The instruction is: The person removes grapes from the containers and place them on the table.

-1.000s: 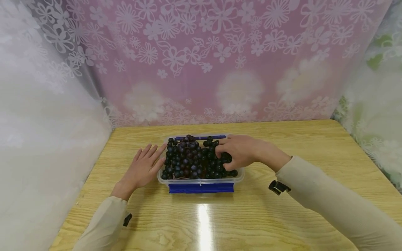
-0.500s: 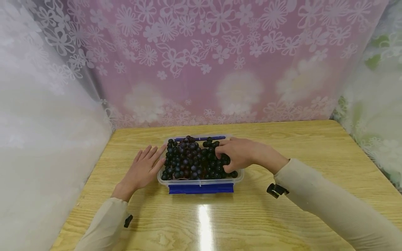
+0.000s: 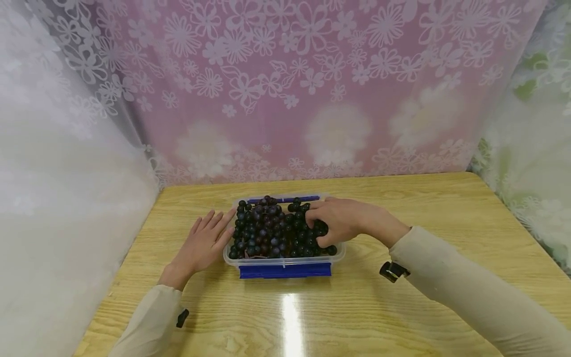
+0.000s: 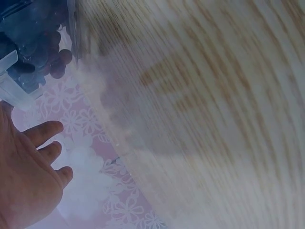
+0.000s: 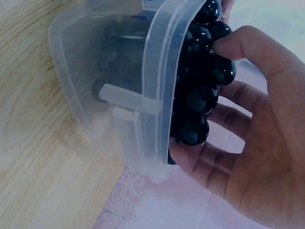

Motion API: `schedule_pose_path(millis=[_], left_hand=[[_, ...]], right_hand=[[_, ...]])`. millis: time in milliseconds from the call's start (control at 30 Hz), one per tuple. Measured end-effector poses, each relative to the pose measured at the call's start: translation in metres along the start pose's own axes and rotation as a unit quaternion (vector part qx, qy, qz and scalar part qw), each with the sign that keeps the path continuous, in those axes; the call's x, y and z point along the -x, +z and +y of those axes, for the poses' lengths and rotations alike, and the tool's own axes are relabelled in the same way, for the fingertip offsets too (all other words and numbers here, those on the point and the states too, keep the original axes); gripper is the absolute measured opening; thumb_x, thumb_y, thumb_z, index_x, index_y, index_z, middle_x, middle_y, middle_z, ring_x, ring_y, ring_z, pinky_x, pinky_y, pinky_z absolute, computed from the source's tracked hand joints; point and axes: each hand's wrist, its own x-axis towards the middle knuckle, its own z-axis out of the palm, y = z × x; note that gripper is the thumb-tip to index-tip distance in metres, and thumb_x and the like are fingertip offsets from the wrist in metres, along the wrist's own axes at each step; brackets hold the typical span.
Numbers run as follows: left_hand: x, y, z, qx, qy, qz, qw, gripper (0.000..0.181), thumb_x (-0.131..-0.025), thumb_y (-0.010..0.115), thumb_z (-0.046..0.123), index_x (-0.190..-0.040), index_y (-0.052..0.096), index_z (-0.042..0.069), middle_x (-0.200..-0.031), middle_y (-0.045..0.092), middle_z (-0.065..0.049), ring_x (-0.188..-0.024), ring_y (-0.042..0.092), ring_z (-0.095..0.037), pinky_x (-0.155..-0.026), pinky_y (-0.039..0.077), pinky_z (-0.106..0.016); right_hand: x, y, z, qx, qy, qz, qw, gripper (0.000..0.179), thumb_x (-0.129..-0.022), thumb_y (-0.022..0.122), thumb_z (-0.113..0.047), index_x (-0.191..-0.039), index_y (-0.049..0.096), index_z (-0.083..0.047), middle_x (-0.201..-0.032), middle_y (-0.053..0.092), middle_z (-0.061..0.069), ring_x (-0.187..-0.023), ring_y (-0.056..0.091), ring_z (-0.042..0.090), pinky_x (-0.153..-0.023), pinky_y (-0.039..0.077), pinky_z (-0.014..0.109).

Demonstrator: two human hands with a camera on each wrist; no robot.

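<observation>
Purple grapes (image 3: 265, 225) and black grapes (image 3: 301, 238) both sit inside the clear box (image 3: 260, 261), on the surface (image 3: 236, 310). Right hand (image 3: 343, 216): grip half-curled, has hold of the black grapes. Left hand (image 3: 201, 246): fingers straight, nothing held, at the box's left side. Progress, judged: 2 kinds boxed; letting go or lifting out remains, cannot tell which.

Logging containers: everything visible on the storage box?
Rectangular clear plastic storage box, upright on the wood-grain table, lidless, with blue flaps on its near and far sides and pale end tabs. Dark grapes heap above its rim. The left hand appears to touch its left end; whether the right hand does is unclear.
</observation>
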Motion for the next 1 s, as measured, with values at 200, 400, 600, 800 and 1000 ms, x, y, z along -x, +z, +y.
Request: schedule_pose_path(millis=[200, 400, 600, 800, 1000], left_hand=[[0.0, 0.001, 0.0, 0.004, 0.003, 0.005, 1.0, 0.055, -0.103, 0.027, 0.049, -0.154, 0.014, 0.033, -0.153, 0.027, -0.015, -0.143, 0.012, -0.036, -0.11, 0.004, -0.059], [-0.001, 0.001, 0.0, 0.003, 0.006, 0.011, 0.9999, 0.055, -0.104, 0.027, 0.048, -0.154, 0.014, 0.033, -0.153, 0.028, -0.014, -0.143, 0.012, -0.035, -0.11, 0.004, -0.058], [0.0, 0.001, 0.0, 0.006, 0.004, 0.012, 0.9999, 0.055, -0.103, 0.027, 0.049, -0.154, 0.016, 0.032, -0.152, 0.03, -0.015, -0.142, 0.013, -0.035, -0.11, 0.004, -0.059], [0.001, 0.001, 0.001, 0.008, -0.001, 0.005, 1.0, 0.055, -0.103, 0.026, 0.05, -0.154, 0.014, 0.034, -0.152, 0.031, -0.015, -0.143, 0.012, -0.033, -0.11, 0.003, -0.058], [0.0, 0.003, -0.001, 0.005, 0.003, 0.015, 0.9999, 0.055, -0.104, 0.029, 0.048, -0.154, 0.015, 0.033, -0.15, 0.033, -0.016, -0.142, 0.013, -0.035, -0.109, 0.004, -0.06]], right_hand=[[0.004, 0.002, 0.001, 0.025, -0.002, 0.001, 0.9997, 0.034, -0.087, 0.062, -0.037, -0.119, 0.059, -0.025, -0.136, 0.047, 0.004, -0.11, 0.051, 0.028, -0.079, 0.046, 0.045], [0.003, 0.005, 0.002, 0.079, -0.032, 0.038, 0.9957, 0.033, -0.082, 0.067, -0.025, -0.115, 0.06, -0.022, -0.115, 0.055, -0.001, -0.086, 0.049, 0.02, -0.073, 0.044, 0.04], [0.003, 0.012, 0.006, 0.112, -0.053, 0.093, 0.988, 0.028, -0.082, 0.069, -0.028, -0.109, 0.061, -0.023, -0.111, 0.057, -0.002, -0.086, 0.049, 0.021, -0.085, 0.043, 0.048], [0.004, 0.014, 0.006, 0.124, -0.061, 0.114, 0.9839, 0.028, -0.082, 0.071, -0.028, -0.108, 0.063, -0.023, -0.111, 0.059, -0.002, -0.088, 0.051, 0.025, -0.096, 0.037, 0.052], [0.004, 0.01, -0.001, 0.134, -0.027, 0.093, 0.9862, 0.029, -0.08, 0.073, -0.027, -0.107, 0.063, -0.026, -0.116, 0.059, -0.002, -0.098, 0.056, 0.028, -0.108, 0.014, 0.062]])
